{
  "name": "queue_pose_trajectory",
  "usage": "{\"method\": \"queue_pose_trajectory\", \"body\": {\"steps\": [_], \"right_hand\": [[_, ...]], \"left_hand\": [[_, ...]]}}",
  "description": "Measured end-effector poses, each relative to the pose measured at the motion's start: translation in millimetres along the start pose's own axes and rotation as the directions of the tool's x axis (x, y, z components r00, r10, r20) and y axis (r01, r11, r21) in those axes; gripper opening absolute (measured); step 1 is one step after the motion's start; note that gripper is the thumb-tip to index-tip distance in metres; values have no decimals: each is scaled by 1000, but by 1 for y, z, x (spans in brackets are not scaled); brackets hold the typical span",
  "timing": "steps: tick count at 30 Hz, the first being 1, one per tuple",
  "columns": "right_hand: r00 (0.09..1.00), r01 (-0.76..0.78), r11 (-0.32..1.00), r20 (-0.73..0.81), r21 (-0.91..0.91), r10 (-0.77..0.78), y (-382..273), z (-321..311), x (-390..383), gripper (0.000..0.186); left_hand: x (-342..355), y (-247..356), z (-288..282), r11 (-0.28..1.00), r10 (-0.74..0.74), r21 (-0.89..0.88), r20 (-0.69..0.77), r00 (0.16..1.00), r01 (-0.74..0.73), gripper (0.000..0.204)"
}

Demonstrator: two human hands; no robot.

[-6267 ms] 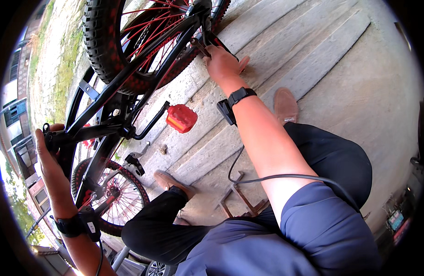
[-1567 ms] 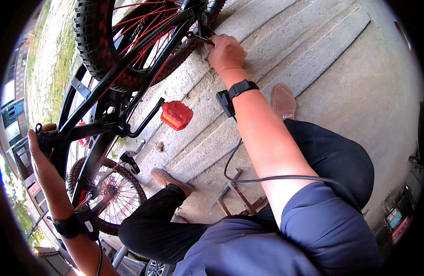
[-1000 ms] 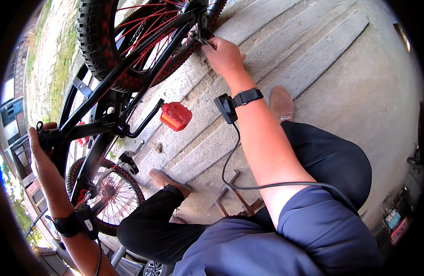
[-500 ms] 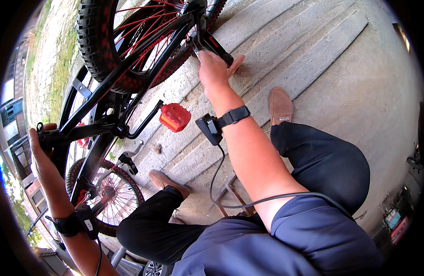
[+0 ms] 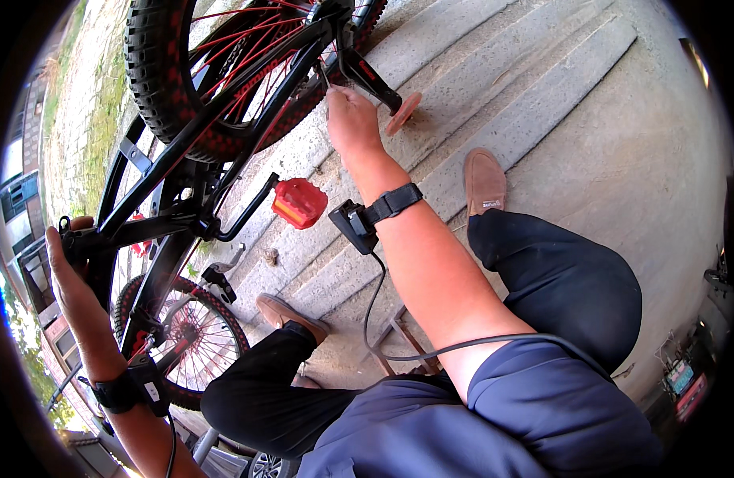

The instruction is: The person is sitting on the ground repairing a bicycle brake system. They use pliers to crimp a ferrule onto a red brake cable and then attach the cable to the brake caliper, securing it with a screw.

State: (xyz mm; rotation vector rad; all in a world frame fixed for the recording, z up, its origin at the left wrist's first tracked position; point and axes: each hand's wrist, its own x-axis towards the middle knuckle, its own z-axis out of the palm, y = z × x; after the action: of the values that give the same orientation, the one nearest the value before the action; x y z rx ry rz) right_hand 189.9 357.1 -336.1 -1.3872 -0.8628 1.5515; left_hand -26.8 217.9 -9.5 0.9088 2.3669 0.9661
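Note:
A child's bicycle with a black frame (image 5: 161, 180) and red spokes lies tipped in front of me. My left hand (image 5: 77, 296) is wrapped around the clamp end of its frame tube at the far left. Beside the hub of the knobby wheel (image 5: 153, 88), my right hand (image 5: 354, 121) is closed on a slim metal tool (image 5: 325, 76); its exact kind is hidden by the fist. The tool's tip is close to the frame end by the hub. A black bracket (image 5: 370, 78) carrying a pinkish training wheel (image 5: 403, 114) extends just past my right fingers.
A red pedal (image 5: 300, 203) on its crank juts out mid-view. Lower left stands the other spoked wheel (image 5: 187, 334). Concrete slabs (image 5: 542, 88) form the ground, with my shoes (image 5: 485, 182) on it. A cable (image 5: 462, 344) runs from my right wrist device.
My right hand has shifted slightly left with the tool, uncovering more of the training wheel. The bicycle has moved slightly left. My left hand keeps its hold.

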Motion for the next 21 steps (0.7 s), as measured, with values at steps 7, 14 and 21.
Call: {"method": "queue_pose_trajectory", "body": {"steps": [7,14,21], "right_hand": [[925,-379,805,199,457,323,-11,-4,-11,12],[814,-573,601,303,557,496,-35,-2,-18,10],[771,-637,511,476,577,424,-37,-3,-14,16]], "left_hand": [[3,-4,-4,1000,-1,-10,-15,1000,1,55],[0,-3,2,1000,4,-22,-43,999,-5,55],[2,-4,-2,1000,-9,-29,-37,999,8,55]]}}
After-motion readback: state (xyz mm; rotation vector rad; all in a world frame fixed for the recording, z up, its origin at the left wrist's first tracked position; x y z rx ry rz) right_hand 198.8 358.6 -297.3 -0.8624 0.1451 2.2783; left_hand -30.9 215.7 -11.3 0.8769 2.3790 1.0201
